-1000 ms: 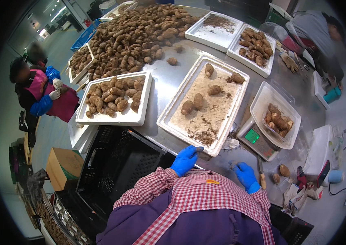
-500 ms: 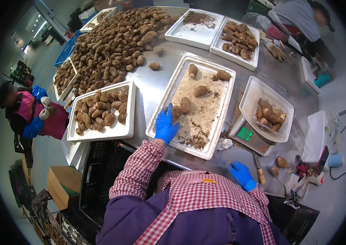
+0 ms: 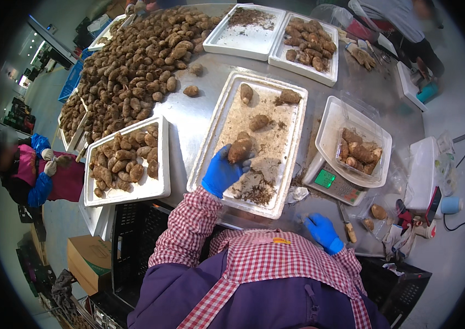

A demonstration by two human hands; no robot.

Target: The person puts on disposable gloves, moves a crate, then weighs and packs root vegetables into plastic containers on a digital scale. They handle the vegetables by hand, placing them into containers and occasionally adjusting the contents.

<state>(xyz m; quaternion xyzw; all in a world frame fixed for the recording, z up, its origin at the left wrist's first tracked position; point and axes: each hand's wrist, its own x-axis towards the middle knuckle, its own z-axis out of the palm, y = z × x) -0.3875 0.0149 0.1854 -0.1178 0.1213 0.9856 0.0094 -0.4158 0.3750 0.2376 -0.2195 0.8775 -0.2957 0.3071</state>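
Observation:
My left hand (image 3: 221, 173), in a blue glove, is closed around a brown taro corm (image 3: 240, 151) over the near left part of a white foam tray (image 3: 294, 134). Several other taro corms, one at the far right corner (image 3: 290, 96) and one in the middle (image 3: 258, 122), lie in this tray with dirt and root scraps. My right hand (image 3: 323, 233), also gloved in blue, rests at the table's near edge with its fingers stretched out to the left, holding nothing I can see. Beside it lies a knife (image 3: 348, 223) with a wooden handle.
A digital scale (image 3: 333, 183) bears a white tub (image 3: 384, 164) with a clear box of taro. At left stands a foam tray of taro (image 3: 165, 164), before a large taro heap (image 3: 133, 68). More foam trays (image 3: 210, 45) sit at the back. Co-workers stand left and far right.
My left hand has taken hold of a taro corm and turned it up from the tray. My right hand has hardly moved. The whole view has shifted slightly.

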